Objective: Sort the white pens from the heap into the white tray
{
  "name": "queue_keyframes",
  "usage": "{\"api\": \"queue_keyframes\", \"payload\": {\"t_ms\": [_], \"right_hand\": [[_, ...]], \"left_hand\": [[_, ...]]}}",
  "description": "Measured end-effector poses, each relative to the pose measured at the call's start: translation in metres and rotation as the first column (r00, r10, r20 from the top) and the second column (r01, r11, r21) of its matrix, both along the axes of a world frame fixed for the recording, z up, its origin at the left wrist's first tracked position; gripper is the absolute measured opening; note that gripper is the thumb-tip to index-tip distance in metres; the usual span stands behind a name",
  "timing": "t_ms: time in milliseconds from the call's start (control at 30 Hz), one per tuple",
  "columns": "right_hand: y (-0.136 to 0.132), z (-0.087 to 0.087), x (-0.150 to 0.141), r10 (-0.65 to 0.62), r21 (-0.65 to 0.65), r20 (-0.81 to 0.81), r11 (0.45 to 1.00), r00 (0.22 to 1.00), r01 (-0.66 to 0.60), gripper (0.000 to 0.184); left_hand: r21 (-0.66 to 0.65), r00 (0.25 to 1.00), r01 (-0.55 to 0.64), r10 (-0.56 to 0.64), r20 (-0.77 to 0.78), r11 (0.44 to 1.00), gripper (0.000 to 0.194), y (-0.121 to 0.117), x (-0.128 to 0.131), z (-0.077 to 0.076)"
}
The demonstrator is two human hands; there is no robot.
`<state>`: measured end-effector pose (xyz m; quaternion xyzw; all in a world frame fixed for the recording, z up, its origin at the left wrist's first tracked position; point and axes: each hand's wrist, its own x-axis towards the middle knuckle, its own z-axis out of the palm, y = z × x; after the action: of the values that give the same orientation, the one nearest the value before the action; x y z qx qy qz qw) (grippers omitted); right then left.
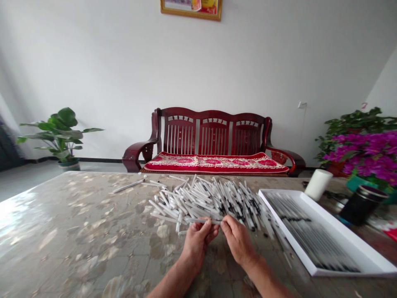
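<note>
My left hand (200,238) pinches a whitish, translucent pen (198,221) that lies level just above the near edge of a pile. At the pen's right end, the fingers of my right hand (237,238) are closed; whether they grip the pen itself or a small part at its tip is hidden. Behind both hands spreads a loose heap of pen parts (201,196), mostly white or clear tubes, with dark pieces among them on the right side. A white open box (310,265) to the right holds rows of clear pens with black ends (313,236).
The patterned tabletop (77,231) stretches left, with a lone pen (128,186) on it. Beyond the box stand a white roll (319,184), a dark cup (362,205) and purple flowers (369,155). A red wooden bench (214,134) is past the table's far edge.
</note>
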<state>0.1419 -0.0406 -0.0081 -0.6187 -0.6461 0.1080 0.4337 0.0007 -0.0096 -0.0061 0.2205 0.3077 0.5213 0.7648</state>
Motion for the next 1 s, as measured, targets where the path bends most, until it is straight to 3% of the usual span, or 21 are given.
{"api": "queue_keyframes", "payload": {"t_ms": [100,300,467,633,800,1000], "right_hand": [[0.0011,-0.0014,0.0015,0.003,-0.077,-0.025,0.997,1.000,-0.005,0.050],[0.0006,-0.0023,0.0029,0.033,-0.035,-0.049,0.999,0.998,-0.035,0.040],[0.0031,-0.0023,0.0013,0.005,-0.099,-0.098,0.995,0.995,-0.015,0.052],[0.0039,-0.0014,0.0014,0.040,-0.053,-0.098,0.998,0.994,-0.046,0.041],[0.0069,-0.0065,0.0030,-0.007,-0.082,-0.055,0.997,0.998,0.002,0.050],[0.0074,-0.0079,0.0029,0.009,-0.045,-0.059,0.999,0.998,-0.012,0.040]], "left_hand": [[0.001,1.000,-0.002,0.002,-0.003,1.000,0.032,0.0005,0.0004,-0.0022],[0.002,1.000,-0.015,0.015,-0.009,1.000,0.031,0.0011,0.0002,-0.0020],[0.012,1.000,-0.004,0.004,-0.028,1.000,0.029,0.0011,0.0005,-0.0028],[0.009,0.999,-0.008,0.008,-0.034,1.000,0.030,0.0031,0.0006,-0.0032],[0.022,0.999,-0.017,0.018,-0.042,1.000,0.034,0.0030,0.0018,-0.0052],[0.029,0.997,-0.008,0.011,-0.078,1.000,0.035,0.0036,0.0020,-0.0070]]}}
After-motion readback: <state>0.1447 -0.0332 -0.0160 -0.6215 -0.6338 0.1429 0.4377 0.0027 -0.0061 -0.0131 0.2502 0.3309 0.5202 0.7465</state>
